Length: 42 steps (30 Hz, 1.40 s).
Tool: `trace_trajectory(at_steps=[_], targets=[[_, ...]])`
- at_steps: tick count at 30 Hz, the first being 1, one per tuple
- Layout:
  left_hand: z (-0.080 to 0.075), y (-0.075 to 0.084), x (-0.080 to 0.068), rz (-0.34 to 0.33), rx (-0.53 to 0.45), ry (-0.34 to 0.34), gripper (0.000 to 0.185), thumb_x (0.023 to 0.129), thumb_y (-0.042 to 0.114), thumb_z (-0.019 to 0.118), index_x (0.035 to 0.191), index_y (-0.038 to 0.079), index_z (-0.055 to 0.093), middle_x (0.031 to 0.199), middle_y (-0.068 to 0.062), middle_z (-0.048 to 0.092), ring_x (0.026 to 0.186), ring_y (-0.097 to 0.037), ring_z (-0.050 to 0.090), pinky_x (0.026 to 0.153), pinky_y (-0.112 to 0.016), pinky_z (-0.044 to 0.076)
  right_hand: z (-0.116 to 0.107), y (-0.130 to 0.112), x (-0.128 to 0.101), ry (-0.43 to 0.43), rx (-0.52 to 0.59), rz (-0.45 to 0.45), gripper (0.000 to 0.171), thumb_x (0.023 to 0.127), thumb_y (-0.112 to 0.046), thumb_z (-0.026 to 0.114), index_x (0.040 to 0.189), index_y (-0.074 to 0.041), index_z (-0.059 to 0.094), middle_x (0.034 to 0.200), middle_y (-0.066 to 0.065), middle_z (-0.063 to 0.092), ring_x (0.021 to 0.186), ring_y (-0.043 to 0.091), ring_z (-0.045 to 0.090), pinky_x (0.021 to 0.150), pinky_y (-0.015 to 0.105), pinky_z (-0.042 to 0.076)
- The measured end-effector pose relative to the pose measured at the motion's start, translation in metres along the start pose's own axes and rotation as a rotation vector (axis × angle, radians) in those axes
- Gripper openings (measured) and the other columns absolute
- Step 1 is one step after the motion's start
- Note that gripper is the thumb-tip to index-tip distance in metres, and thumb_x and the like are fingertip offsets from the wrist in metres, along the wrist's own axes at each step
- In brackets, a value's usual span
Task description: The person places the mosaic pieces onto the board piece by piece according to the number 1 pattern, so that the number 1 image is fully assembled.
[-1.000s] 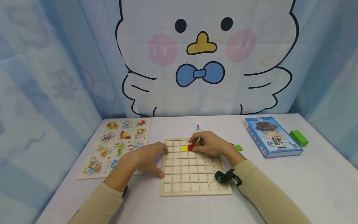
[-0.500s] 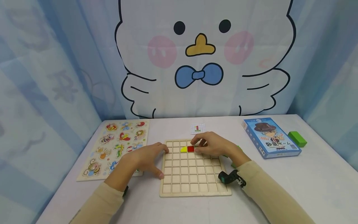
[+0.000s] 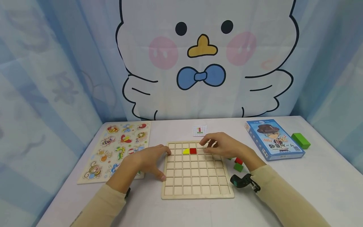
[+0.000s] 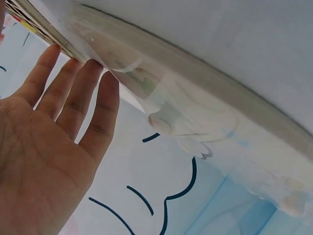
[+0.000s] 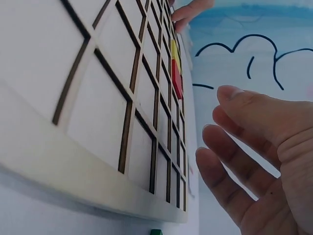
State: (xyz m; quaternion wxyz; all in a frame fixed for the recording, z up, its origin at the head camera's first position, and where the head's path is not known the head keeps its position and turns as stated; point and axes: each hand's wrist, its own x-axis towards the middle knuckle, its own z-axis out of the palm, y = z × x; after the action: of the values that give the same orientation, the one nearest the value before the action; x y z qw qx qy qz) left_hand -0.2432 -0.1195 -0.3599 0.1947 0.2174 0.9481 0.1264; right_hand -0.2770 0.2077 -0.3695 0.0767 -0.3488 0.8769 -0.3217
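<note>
Looking in the head view, I see the board [image 3: 196, 181] between the two hands. The left hand [image 3: 147, 160] touches its side with loose, open fingers and grips nothing. The right hand [image 3: 219, 145] hangs over the board's far part, fingers a bit bent, and I see nothing in them. Between the hands, the yellow block [image 3: 186, 151] and red block [image 3: 193, 151] sit on the board, touching. If the right hand swung back left, it could knock the red one. A loose green block [image 3: 238, 167] lies just beside the right wrist, so the dangling camera [image 3: 240, 181] could bump it away.

In the left wrist view, the fingers are nearly straight, tips at the board's edge. Pushing too hard could make the board slide.

In the right wrist view, thumb and fingers are apart, holding nothing. I can't tell if both blocks sit flat; a crooked one could pop out if bumped.
</note>
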Motion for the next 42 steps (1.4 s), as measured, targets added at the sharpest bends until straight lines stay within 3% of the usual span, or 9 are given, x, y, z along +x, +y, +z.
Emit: trace_trajectory(at_steps=[8,24,30,42], targets=[[0.0,0.0,-0.001,0.001,0.006,0.001,0.086,0.068,0.044,0.096,0.14,0.026,0.051,0.152,0.001,0.048,0.137,-0.021,0.049,0.114,-0.047,0.041,-0.007,0.002,-0.015,0.037,-0.027,-0.011,0.026,0.097,-0.017,0.073,0.122,-0.01,0.069,0.119,0.007,0.071,0.102,0.019,0.066,0.09,0.04,0.058],[0.002,-0.001,0.0,-0.013,0.002,0.003,0.087,0.068,0.044,0.096,0.14,0.028,0.051,0.151,0.001,0.05,0.135,-0.02,0.05,0.114,-0.048,0.041,-0.016,0.011,-0.041,0.088,-0.055,0.012,0.025,0.095,-0.014,0.075,0.119,-0.009,0.071,0.113,0.006,0.072,0.095,0.016,0.063,0.086,0.034,0.058],[0.002,-0.001,0.001,-0.021,0.009,0.004,0.084,0.067,0.046,0.096,0.135,0.027,0.051,0.145,0.0,0.053,0.123,-0.018,0.054,0.11,-0.047,0.045,-0.019,0.017,-0.052,0.107,-0.08,0.011,0.024,0.095,-0.013,0.075,0.118,-0.011,0.071,0.111,0.003,0.072,0.09,0.012,0.062,0.085,0.034,0.057],[0.0,0.0,-0.001,0.009,0.033,-0.011,0.065,0.07,0.047,0.094,0.12,0.031,0.056,0.148,0.004,0.05,0.123,-0.018,0.054,0.109,-0.046,0.045,-0.022,0.027,-0.073,0.111,-0.071,0.076,0.023,0.096,-0.018,0.074,0.118,-0.014,0.071,0.107,-0.003,0.072,0.086,0.012,0.063,0.079,0.029,0.057]])
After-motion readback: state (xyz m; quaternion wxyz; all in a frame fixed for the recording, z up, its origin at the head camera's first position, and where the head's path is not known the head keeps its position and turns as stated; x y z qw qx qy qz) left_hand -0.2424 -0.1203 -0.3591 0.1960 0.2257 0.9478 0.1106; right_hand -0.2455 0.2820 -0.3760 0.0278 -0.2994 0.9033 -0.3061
